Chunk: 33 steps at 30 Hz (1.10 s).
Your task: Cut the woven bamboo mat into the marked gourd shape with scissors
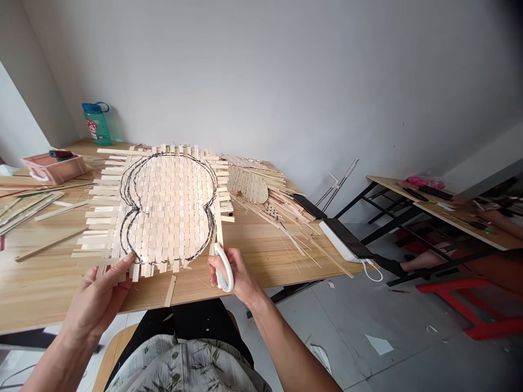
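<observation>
A woven sheet of pale bamboo strips (169,207) is held above the table, its strip ends sticking out unevenly. Black marker lines on it trace a rounded outline with a notch at each side. My left hand (102,291) pinches its lower left edge, thumb on top. My right hand (235,275) grips white-handled scissors (224,267) by the loops. Their blades point up to the right edge of the weave, below the right notch, partly hidden among the strips. A cut strip (170,291) lies at the table's front edge.
Loose strips (292,212) and an oval woven piece (249,184) lie on the right of the table (261,261), near a phone on a white block (345,239). A pink basket (55,167) and a water bottle (97,124) stand left. Another person's hand (492,220) is at the far-right table.
</observation>
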Each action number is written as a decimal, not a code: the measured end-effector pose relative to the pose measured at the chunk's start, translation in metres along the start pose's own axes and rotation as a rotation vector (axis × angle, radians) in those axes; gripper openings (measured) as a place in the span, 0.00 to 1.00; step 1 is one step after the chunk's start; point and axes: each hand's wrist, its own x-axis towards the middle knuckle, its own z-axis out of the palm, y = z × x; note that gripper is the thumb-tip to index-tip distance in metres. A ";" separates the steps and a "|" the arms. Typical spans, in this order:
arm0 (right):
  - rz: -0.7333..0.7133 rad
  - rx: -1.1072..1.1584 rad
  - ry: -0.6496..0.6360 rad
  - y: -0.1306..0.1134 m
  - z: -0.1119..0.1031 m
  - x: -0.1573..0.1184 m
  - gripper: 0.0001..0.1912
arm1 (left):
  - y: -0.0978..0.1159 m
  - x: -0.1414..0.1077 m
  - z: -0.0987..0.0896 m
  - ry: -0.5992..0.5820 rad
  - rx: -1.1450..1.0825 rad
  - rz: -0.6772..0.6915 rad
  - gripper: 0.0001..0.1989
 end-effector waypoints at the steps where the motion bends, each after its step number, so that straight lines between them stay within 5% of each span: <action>1: 0.007 0.004 -0.002 0.000 0.000 0.000 0.14 | 0.000 0.000 0.000 -0.002 -0.004 0.000 0.14; 6: -0.012 -0.004 -0.028 0.002 -0.003 0.000 0.14 | 0.001 -0.004 0.002 0.034 -0.040 -0.015 0.23; 15: 0.024 0.081 -0.039 -0.003 -0.002 -0.001 0.13 | 0.001 -0.003 0.004 0.005 -0.019 -0.013 0.18; 33: 0.069 0.072 -0.105 -0.008 -0.006 -0.011 0.16 | 0.002 -0.004 0.003 0.040 -0.080 -0.015 0.28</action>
